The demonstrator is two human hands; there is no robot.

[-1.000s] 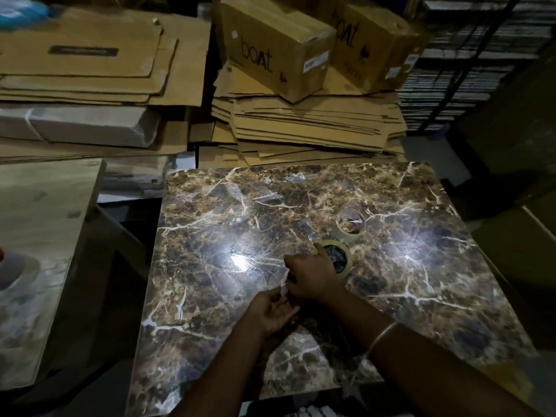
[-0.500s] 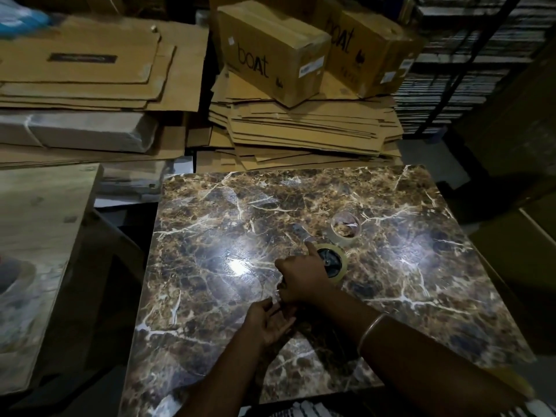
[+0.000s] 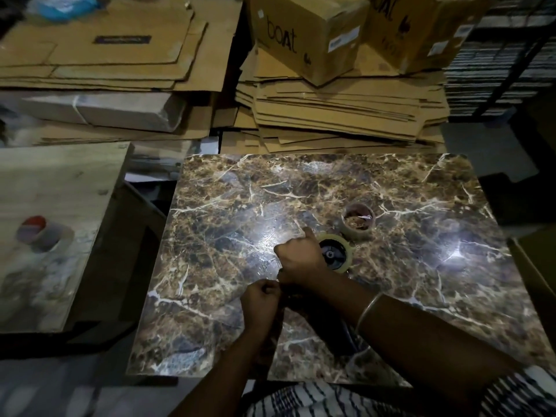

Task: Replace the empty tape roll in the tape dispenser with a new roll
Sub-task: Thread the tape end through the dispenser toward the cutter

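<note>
On the marble table lies the tape dispenser, its black hub carrying a pale clear tape roll. My right hand grips the dispenser's front part, the index finger stretched out past the roll. The dark handle shows beneath my right forearm. My left hand is curled tight against the right hand and seems to pinch the tape end; the tape itself is hard to make out. The empty brown core stands just behind the dispenser.
Flattened cardboard stacks and two printed boxes rise behind the table. A pale wooden board to the left carries a red-topped roll. A carton edge stands at the right.
My left hand has closed its fingers and drawn up against the right hand. The right hand stays on the dispenser. My head has leaned closer.
</note>
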